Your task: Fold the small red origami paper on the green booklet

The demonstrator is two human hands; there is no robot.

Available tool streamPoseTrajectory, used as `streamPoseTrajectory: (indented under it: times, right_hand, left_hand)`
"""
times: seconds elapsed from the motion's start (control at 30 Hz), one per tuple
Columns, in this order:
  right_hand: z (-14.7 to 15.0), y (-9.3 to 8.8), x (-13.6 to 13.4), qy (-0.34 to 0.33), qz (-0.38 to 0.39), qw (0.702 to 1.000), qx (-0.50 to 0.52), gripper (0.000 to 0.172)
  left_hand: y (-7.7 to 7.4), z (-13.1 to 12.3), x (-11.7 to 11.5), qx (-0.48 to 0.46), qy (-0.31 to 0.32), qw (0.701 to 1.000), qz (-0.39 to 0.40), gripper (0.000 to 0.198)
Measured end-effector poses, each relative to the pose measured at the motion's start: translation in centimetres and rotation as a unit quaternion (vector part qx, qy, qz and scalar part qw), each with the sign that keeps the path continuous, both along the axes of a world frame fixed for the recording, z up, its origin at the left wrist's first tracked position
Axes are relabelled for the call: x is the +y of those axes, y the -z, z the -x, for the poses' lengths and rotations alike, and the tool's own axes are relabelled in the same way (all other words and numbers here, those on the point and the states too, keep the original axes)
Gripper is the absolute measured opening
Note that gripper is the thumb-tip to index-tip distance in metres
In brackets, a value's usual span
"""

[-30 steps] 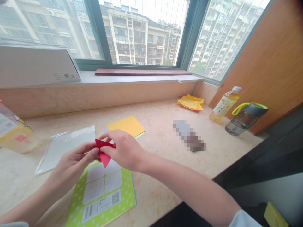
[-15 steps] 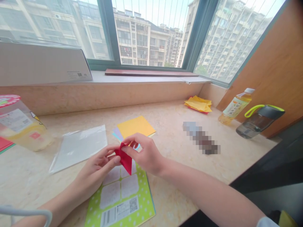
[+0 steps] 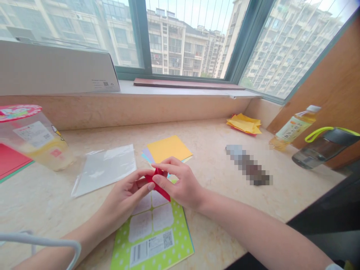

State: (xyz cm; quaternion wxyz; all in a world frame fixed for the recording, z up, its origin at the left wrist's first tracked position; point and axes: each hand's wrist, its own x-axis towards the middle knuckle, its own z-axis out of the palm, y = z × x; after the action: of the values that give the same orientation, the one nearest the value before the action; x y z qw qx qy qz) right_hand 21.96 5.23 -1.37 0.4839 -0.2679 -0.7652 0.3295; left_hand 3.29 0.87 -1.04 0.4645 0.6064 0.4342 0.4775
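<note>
Just below the middle of the frame, the left hand (image 3: 123,198) and the right hand (image 3: 180,183) meet on a small folded red paper (image 3: 158,184). Both hands pinch it between thumb and fingertips, the left from the lower left, the right from above and from the right. The paper is held a little above the counter (image 3: 213,157), over the top edge of a green dotted card (image 3: 157,240). Its long axis runs diagonally, from upper left between the fingers down to a pointed tip at lower right.

The green card lies flat at lower centre and carries white rounded panels, a barcode and a QR code; the print is too small to read. Just above the hands lies a stack of coloured paper squares (image 3: 168,148), an orange sheet on top. To its left is a clear plastic sleeve (image 3: 105,168). At the left edge lies a clear cup (image 3: 36,138) with a pink lid and a white label, unreadable. A white box (image 3: 56,69) at upper left bears a small QR mark. At far right stand a tea bottle (image 3: 294,127) with an unreadable label and a grey water bottle (image 3: 323,146) with a green loop. Yellow folded papers (image 3: 244,123) sit in the corner.
</note>
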Motion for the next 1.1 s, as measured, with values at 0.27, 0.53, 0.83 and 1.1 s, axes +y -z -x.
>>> streamPoseTrajectory:
  times: [0.27, 0.53, 0.83, 1.1]
  right_hand:
    - [-0.5, -0.1, -0.4, 0.011, -0.001, 1.000, 0.001, 0.026]
    - [-0.3, -0.5, -1.2, 0.043, 0.017, 0.999, -0.028, 0.024]
    - [-1.4, -0.3, -1.6, 0.054, 0.037, 0.997, -0.051, 0.024]
    - [-1.9, -0.7, -2.2, 0.061, 0.012, 0.996, -0.064, 0.031]
  left_hand:
    - [0.5, -0.5, -0.6, -0.031, 0.021, 0.999, 0.001, 0.028]
    - [1.4, -0.8, -0.4, -0.097, 0.073, 0.993, -0.006, 0.029]
    - [1.0, -0.7, -0.7, -0.093, 0.094, 0.991, 0.016, 0.024]
    - [1.1, -0.6, -0.6, -0.099, 0.098, 0.990, 0.036, 0.031]
